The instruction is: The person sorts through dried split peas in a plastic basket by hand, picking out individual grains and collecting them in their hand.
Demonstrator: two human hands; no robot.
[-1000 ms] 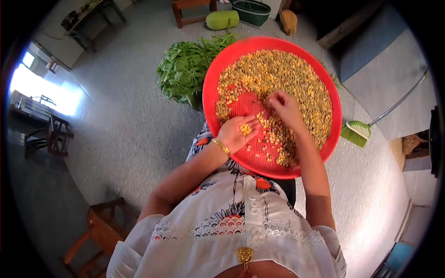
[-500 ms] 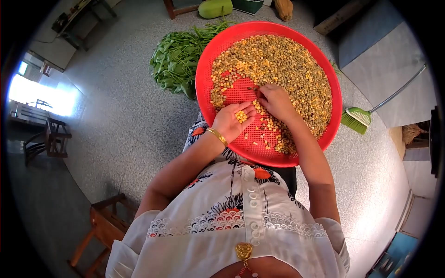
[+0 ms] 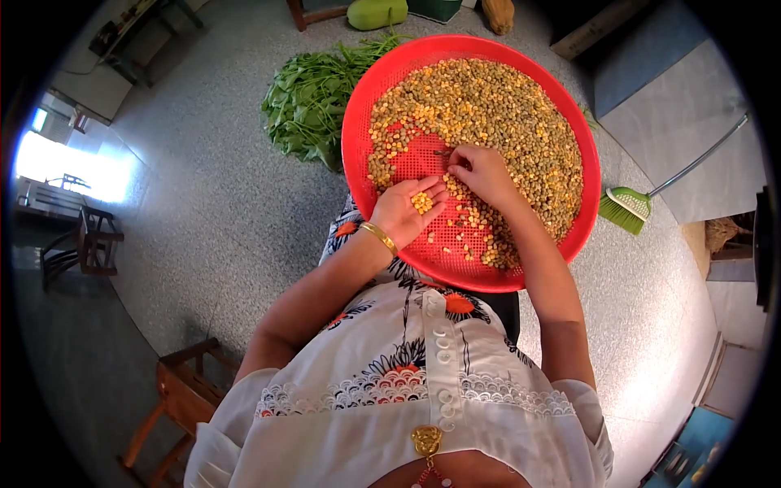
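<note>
A round red mesh tray (image 3: pixel 355 122) rests at my lap, spread with brown-green and yellow beans (image 3: pixel 521 122). My left hand (image 3: pixel 403 213) is palm up over the tray's near left part, with a small heap of yellow beans (image 3: pixel 421 202) cupped in it. To its right, my right hand (image 3: pixel 482 172) is palm down with fingers pinched together at the edge of the bean layer. What its fingertips hold, if anything, is too small to tell. Bare red mesh shows between the hands and the beans on the left.
Leafy greens (image 3: pixel 305 106) lie on the floor left of the tray. A green gourd (image 3: pixel 377 13) and an orange one (image 3: pixel 498 15) are beyond it. A green broom (image 3: pixel 626 209) is at the right, a wooden chair (image 3: pixel 183 394) at the lower left.
The tray and hands sit slightly higher in the view. My right hand has moved left and down to the beans, near my left hand, which still holds the yellow beans.
</note>
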